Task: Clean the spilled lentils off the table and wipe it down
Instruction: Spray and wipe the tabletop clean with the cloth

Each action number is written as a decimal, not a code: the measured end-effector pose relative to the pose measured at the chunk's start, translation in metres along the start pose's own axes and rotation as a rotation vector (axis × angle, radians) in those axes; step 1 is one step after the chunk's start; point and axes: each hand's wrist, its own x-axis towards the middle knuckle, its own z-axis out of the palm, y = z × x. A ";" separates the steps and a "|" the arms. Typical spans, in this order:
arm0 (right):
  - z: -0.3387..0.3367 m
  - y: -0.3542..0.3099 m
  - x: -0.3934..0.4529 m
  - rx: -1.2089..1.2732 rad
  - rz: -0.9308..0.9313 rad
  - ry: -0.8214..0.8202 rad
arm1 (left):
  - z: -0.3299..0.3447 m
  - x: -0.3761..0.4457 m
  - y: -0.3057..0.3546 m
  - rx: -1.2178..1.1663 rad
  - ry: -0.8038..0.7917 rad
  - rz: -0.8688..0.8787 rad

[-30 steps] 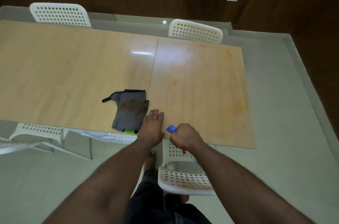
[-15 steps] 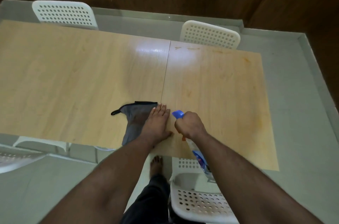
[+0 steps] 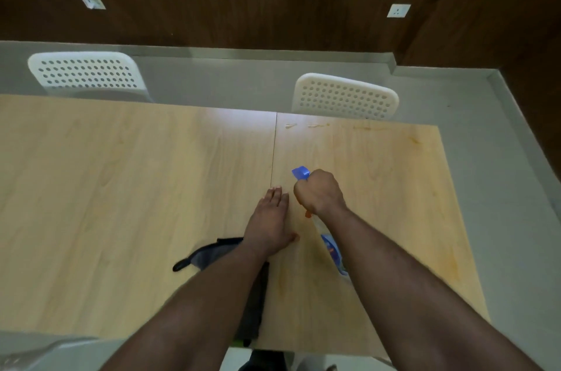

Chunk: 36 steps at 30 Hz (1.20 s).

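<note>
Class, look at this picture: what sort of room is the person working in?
Probably a meeting or dining room: a long wooden table, white perforated chairs tucked along it, and wood-panelled walls with a power socket.

Both forearms are bare, with no sleeves, watch or rings showing; dark trousers point(image 3: 261, 360) show below the table edge.

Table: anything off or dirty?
Yes. The table shows orange smears along its far right edge and down its right side. The grey cloth overhangs the near edge. No lentils visible.
</note>
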 end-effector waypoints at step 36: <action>-0.127 0.131 0.016 0.195 0.307 0.234 | 0.042 0.019 0.114 0.102 -0.152 0.083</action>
